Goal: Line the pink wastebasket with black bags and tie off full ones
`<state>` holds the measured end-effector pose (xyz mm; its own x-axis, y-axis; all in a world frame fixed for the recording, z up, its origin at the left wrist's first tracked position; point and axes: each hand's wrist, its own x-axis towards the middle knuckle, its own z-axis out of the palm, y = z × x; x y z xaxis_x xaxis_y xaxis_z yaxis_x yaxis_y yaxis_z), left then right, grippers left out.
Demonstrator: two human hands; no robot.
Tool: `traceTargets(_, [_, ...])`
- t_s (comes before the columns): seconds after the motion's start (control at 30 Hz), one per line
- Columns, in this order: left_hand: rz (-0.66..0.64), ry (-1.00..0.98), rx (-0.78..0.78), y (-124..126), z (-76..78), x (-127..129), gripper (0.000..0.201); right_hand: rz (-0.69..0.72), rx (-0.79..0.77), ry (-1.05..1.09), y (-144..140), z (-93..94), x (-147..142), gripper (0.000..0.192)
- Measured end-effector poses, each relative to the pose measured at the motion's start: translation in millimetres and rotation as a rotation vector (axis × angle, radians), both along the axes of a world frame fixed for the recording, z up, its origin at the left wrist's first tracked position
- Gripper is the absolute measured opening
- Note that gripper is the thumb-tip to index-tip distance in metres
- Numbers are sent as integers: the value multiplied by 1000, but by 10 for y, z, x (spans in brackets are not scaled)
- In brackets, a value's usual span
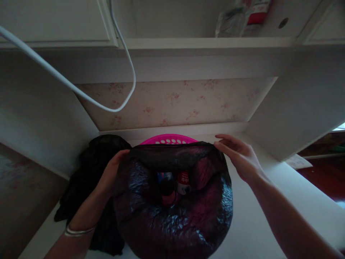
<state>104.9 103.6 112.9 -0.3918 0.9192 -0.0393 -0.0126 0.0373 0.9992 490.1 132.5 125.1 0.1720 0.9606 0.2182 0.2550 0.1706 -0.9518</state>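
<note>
A black plastic bag (164, 226) is spread over a pink plastic basket (172, 137), whose holed back rim shows behind it. Inside its opening lie a blue-labelled item (165, 177) and a red-and-white container (183, 181), both partly covered. My left hand (111, 174) is closed at the bag's left edge, its fingertips hidden behind the plastic. At the right back corner, my right hand (241, 154) pinches the bag's edge between thumb and fingers.
Another black plastic bundle (94, 180) lies left of the basket on the white surface (258, 219). A white cable (81, 94) hangs in front at upper left. Above is a shelf (205, 43) holding a clear package (230, 23) and a red-and-white item (257, 16). White panels stand on both sides.
</note>
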Motion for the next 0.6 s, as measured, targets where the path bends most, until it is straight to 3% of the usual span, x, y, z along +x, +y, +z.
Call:
traceTargets(0.1, [71, -19, 12, 17, 112, -100, 48, 137, 115, -209, 54, 51, 49, 62])
traceTargets(0.17, [-61, 86, 6, 26, 231, -121, 53, 312, 83, -339, 119, 98, 37, 50])
traceTargets(0.23, [-275, 326, -2, 51, 342, -112, 55, 405, 61, -416, 199, 155, -12, 35])
traceTargets(0.33, [-424, 540, -3, 140, 420, -107, 46, 277, 111, -417, 314, 241, -124, 32])
traceTargets(0.43, [-348, 430, -53, 285, 380, -126, 36, 150, 81, -358, 438, 282, -243, 33])
traceTargets(0.6, [-262, 164, -126, 532, 166, -26, 34, 240, -72, -128, 749, 106, -412, 36])
